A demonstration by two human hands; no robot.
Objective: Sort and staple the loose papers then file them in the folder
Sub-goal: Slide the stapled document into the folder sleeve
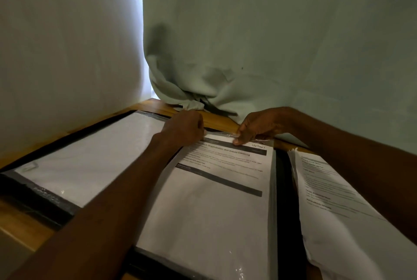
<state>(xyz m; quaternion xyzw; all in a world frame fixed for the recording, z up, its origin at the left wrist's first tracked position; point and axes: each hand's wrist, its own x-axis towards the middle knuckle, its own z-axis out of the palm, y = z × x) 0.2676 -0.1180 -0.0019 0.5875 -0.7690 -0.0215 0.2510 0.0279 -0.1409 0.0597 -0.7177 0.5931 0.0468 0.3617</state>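
An open black folder lies flat on a wooden table, its spine running from the near edge toward the curtain at the back. On its right half a printed sheet sits inside a clear sleeve, long axis running away from the viewer, its header with dark bars at the far end, text reading toward the person. On the left half another sleeve holds a blank white page, long axis angled up toward the far left corner. The left hand rests at the top left corner of the printed sheet, fingers curled under; whether it pinches the sleeve edge cannot be told. The right hand is at the top edge of the same sleeve, fingers bent, thumb pressed on the sheet's dark header bar, seeming to pinch the plastic opening there. Both forearms reach forward across the folder. Just right of the folder, a stack of loose papers lies on the table, printed side up, long axis running from the near right toward the back, its upper edges fanned and uneven. The curtain bunches on the table's far edge just behind the hands.
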